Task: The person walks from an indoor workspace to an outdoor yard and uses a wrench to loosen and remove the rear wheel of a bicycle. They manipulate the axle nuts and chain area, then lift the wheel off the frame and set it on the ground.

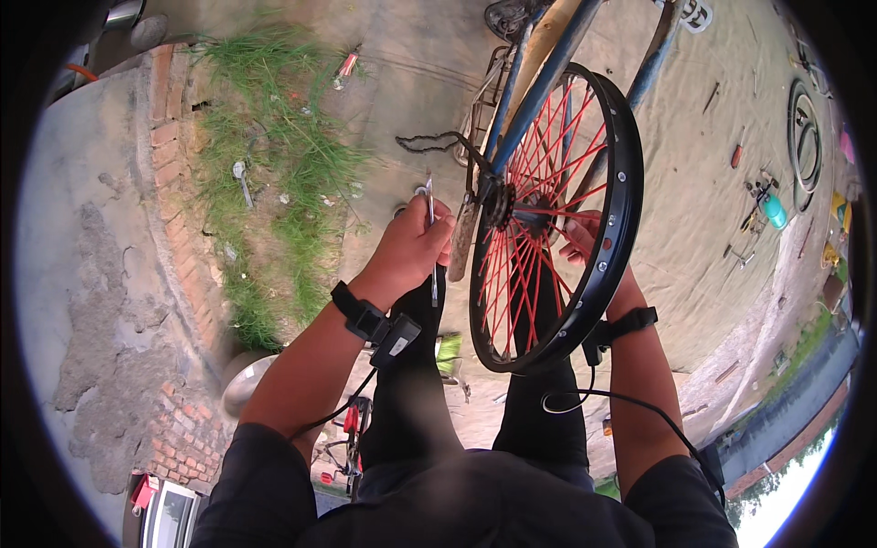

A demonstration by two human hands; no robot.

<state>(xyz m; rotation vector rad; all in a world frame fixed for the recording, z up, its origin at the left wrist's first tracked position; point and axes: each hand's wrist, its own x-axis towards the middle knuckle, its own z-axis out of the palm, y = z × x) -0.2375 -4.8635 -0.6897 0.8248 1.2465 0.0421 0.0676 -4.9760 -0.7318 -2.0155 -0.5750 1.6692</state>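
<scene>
My left hand (424,239) is closed around a slim silver wrench (434,290), just left of the wheel hub. A bicycle wheel (630,173) with a bare black rim and red spokes sits between the tubes of a blue bicycle frame (546,80). At its hub is a dark sprocket (499,206), and a loose chain (427,144) dangles to the left of it. On the wheel's right side, my right hand (585,237) is at the hub, its fingers curled among the spokes. The rim and spokes partly cover them, so what they pinch cannot be made out.
Another wrench (242,183) lies by the grass (283,155) on the left. Over on the right are a screwdriver (737,153), a teal bottle (774,211) beside scattered metal parts, and a tyre (804,137). Cables run from the straps on both my wrists.
</scene>
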